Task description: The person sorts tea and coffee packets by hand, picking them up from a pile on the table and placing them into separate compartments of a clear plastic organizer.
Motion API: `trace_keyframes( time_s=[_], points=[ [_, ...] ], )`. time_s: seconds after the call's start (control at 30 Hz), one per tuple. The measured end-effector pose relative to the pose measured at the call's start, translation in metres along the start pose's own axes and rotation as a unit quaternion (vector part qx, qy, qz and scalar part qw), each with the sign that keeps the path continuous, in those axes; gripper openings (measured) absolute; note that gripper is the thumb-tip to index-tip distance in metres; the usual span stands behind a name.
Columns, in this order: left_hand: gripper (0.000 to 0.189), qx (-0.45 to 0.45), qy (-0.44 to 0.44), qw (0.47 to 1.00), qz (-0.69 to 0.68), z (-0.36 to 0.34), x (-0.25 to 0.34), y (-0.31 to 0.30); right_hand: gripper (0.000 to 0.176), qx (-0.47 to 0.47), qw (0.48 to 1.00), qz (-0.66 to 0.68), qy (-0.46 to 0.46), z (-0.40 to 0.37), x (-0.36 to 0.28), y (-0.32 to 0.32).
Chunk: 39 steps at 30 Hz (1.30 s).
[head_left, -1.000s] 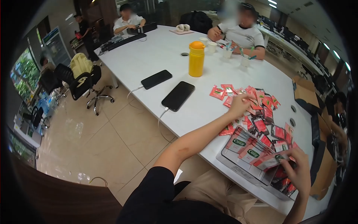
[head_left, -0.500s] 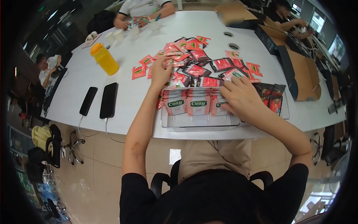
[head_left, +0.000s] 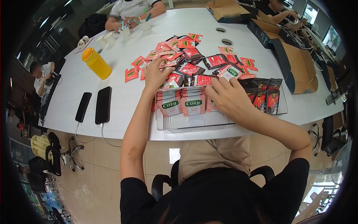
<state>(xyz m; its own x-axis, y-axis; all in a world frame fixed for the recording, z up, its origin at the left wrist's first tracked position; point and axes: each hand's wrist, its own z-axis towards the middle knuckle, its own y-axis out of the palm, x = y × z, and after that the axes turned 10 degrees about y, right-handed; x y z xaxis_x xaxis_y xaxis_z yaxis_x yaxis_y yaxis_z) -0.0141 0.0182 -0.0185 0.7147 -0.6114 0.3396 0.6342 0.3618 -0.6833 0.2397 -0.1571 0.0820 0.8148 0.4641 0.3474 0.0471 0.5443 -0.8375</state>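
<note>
A clear tray (head_left: pixel 194 128) at the table's front edge holds rows of pink Cozy sachets (head_left: pixel 193 105) at its left and dark red-and-black packets (head_left: pixel 272 98) at its right. Behind it lies a loose heap of pink and dark sachets (head_left: pixel 192 54). My left hand (head_left: pixel 156 74) is over the heap's left side, fingers bent and a little apart, with nothing visibly held. Over the tray's middle, my right hand (head_left: pixel 228 98) has its fingers bent down at the rear rim, beside a white-faced Cozy sachet (head_left: pixel 229 71); its fingertips partly hide what they touch.
A yellow bottle (head_left: pixel 97 63) and two phones (head_left: pixel 103 105) with cables stand or lie at the left. Cups (head_left: pixel 125 31) are near a person (head_left: pixel 136 11) across the table. Open cardboard boxes (head_left: pixel 298 69) occupy the right, near another person (head_left: pixel 278 13).
The view has shifted slightly. My right hand has moved a little left over the tray, and the white-faced Cozy sachet behind it shows more. My left hand remains by the heap.
</note>
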Motion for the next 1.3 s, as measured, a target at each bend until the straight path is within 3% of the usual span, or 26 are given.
trace_keyframes(
  time_s=[0.23, 0.33, 0.37, 0.47, 0.5, 0.57, 0.63, 0.73, 0.87, 1.03, 1.13, 1.27, 1.3],
  points=[
    [0.047, -0.015, 0.052, 0.999, 0.002, 0.002, 0.013, -0.003, 0.032, -0.003, 0.999, 0.048, 0.008, -0.007, 0.004, -0.008],
    [0.050, -0.086, 0.052, 0.989, -0.108, 0.008, 0.023, -0.009, 0.036, 0.009, 0.994, 0.095, 0.061, -0.011, 0.011, -0.023],
    [0.057, -0.146, 0.018, 0.965, -0.216, 0.010, 0.027, -0.013, 0.037, 0.016, 0.990, 0.116, 0.083, -0.013, 0.015, -0.029],
    [0.068, -0.236, 0.078, 0.950, -0.188, 0.021, 0.037, -0.021, 0.039, 0.066, 0.972, 0.163, 0.156, -0.026, 0.031, -0.043],
    [0.081, -0.272, 0.121, 0.942, -0.156, 0.028, 0.034, -0.017, 0.038, 0.101, 0.964, 0.169, 0.179, -0.032, 0.037, -0.045],
    [0.088, -0.327, 0.150, 0.931, -0.066, 0.043, 0.045, -0.020, 0.035, 0.136, 0.948, 0.162, 0.237, -0.047, 0.048, -0.054],
    [0.105, -0.396, 0.158, 0.903, -0.047, 0.059, 0.044, -0.010, 0.031, 0.188, 0.911, 0.191, 0.313, -0.068, 0.060, -0.047],
    [0.113, -0.446, 0.170, 0.879, 0.023, 0.078, 0.044, 0.007, 0.022, 0.276, 0.851, 0.178, 0.411, -0.106, 0.079, -0.030],
    [0.119, -0.494, 0.166, 0.851, 0.056, 0.099, 0.049, 0.022, 0.011, 0.297, 0.753, 0.174, 0.560, -0.189, 0.118, 0.017],
    [0.102, -0.431, 0.214, 0.875, 0.045, 0.109, 0.051, 0.037, 0.013, 0.313, 0.617, 0.267, 0.671, -0.233, 0.133, 0.066],
    [0.091, -0.397, 0.245, 0.883, 0.060, 0.112, 0.054, 0.041, 0.016, 0.378, 0.581, 0.296, 0.658, -0.226, 0.137, 0.067],
    [0.079, -0.380, 0.264, 0.884, 0.073, 0.116, 0.059, 0.041, 0.017, 0.356, 0.565, 0.342, 0.661, -0.229, 0.141, 0.071],
    [0.073, -0.310, 0.328, 0.890, 0.058, 0.115, 0.055, 0.044, 0.016, 0.352, 0.564, 0.346, 0.662, -0.231, 0.141, 0.072]
  ],
)
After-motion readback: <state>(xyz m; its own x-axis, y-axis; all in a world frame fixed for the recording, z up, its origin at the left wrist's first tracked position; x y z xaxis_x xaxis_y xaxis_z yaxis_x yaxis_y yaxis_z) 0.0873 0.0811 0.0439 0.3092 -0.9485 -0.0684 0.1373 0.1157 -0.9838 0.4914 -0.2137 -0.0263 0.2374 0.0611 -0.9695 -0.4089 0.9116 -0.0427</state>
